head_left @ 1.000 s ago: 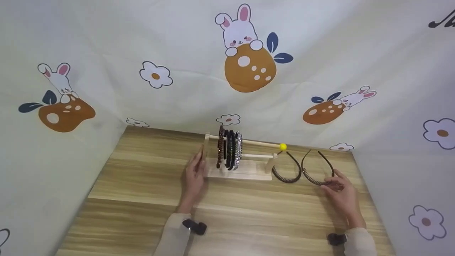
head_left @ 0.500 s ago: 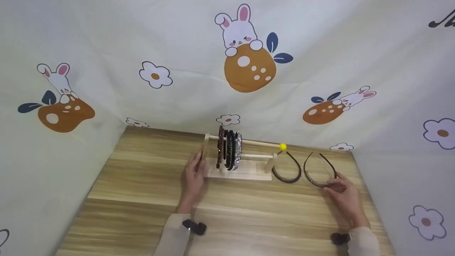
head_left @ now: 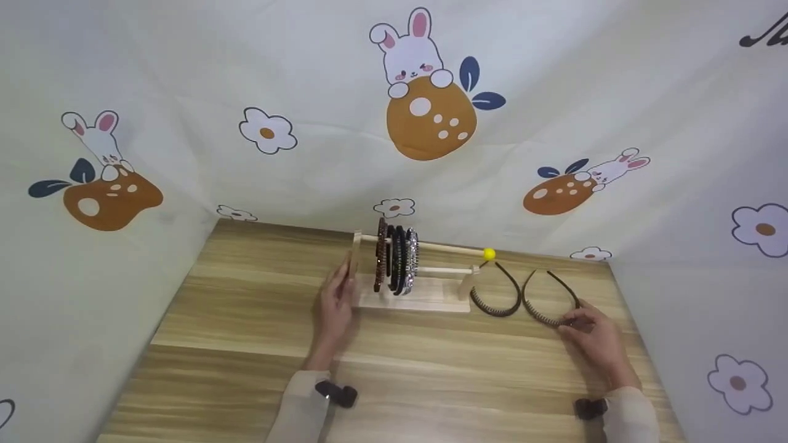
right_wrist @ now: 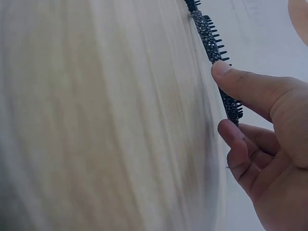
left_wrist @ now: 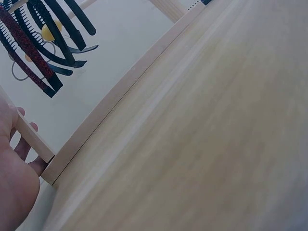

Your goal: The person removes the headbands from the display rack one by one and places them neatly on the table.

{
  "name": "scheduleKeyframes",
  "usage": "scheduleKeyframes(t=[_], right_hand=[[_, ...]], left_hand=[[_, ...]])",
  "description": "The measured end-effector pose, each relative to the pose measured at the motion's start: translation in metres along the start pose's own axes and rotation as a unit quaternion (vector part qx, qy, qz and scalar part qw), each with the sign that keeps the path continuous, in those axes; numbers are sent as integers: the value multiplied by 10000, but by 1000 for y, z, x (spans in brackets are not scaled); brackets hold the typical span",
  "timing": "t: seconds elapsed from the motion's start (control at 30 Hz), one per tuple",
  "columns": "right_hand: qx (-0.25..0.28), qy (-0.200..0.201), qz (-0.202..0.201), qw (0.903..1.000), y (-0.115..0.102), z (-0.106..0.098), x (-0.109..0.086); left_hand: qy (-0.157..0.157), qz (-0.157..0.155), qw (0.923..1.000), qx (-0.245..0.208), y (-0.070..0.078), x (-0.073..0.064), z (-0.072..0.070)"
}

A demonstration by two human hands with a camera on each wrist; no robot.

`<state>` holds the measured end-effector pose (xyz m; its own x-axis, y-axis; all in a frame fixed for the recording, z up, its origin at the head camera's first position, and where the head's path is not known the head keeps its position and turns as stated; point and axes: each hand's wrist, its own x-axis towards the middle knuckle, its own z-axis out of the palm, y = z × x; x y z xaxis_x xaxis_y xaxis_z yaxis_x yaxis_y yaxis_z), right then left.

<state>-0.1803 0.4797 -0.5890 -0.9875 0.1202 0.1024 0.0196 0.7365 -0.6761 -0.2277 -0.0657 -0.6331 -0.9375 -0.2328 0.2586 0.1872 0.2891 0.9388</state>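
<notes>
Pale printed cloth (head_left: 314,178) stands around the far side and both flanks of the wooden worktop (head_left: 431,369) in the head view. The left grip (head_left: 335,304) holds the left end of the stand (head_left: 425,303), probably to steady it; the hung bands (head_left: 399,261) gather nearer this grip than the yellow ball (head_left: 489,254), perhaps a stop, at the upper rod's far end. The right grip (head_left: 597,335) pinches a toothed band (head_left: 538,315) by its near right curve, a hold that leaves both tips free, pointing away. Between this grip and the stand lies a second band (head_left: 516,304); whether the two touch, I cannot tell. The worktop's right edge runs near the right grip, so room looks tighter there than between the two grips and toward the near side.

From the left wrist, the fingers wrap the upright (left_wrist: 33,137) close to its joint with the base (left_wrist: 120,89). Beyond them the hung bands dangle with their tips off the base.

From the right wrist, thumb and fingers take the band from opposite sides, its teeth facing away from the wood; contact with the worktop is hard to judge.
</notes>
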Motion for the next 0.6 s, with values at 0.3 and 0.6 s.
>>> scheduleKeyframes(t=[0.3, 0.6], right_hand=[[83, -16, 72, 9999, 2, 6, 2], [-117, -260, 131, 9995, 4, 5, 2]], left_hand=[[-170, -247, 9992, -260, -2, -1, -1], [50, 212, 9997, 89, 2, 1, 0]])
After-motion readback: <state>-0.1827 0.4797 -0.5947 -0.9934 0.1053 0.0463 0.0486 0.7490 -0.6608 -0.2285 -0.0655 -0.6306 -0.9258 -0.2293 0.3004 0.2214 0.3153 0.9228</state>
